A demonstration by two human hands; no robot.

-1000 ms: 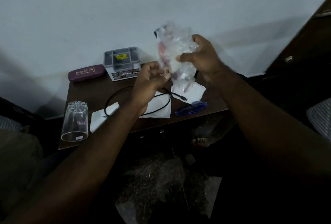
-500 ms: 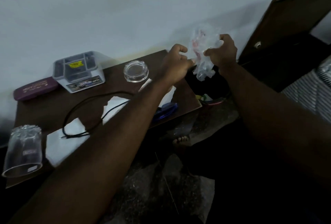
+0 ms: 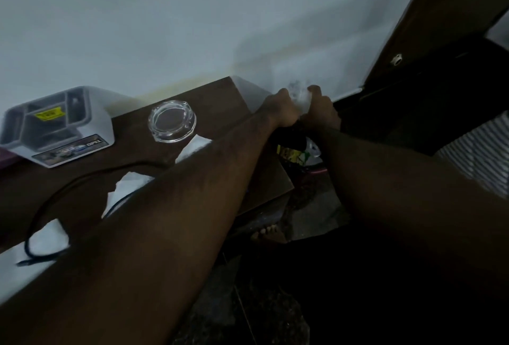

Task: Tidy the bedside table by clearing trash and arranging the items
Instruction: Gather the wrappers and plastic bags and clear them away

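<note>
Head view: a crumpled clear plastic wrapper (image 3: 298,96) is held right of frame centre, past the right edge of the dark brown wooden worktop (image 3: 217,102) and above a dark container (image 3: 287,139). The grip of the left hand (image 3: 281,110) and of the right hand (image 3: 321,113) is closed on it from either side. Noted on the worktop: a round clear glass dish (image 3: 172,121), a grey plastic organiser (image 3: 91,121), a black cable (image 3: 52,201) and white tissues (image 3: 46,237).
</note>
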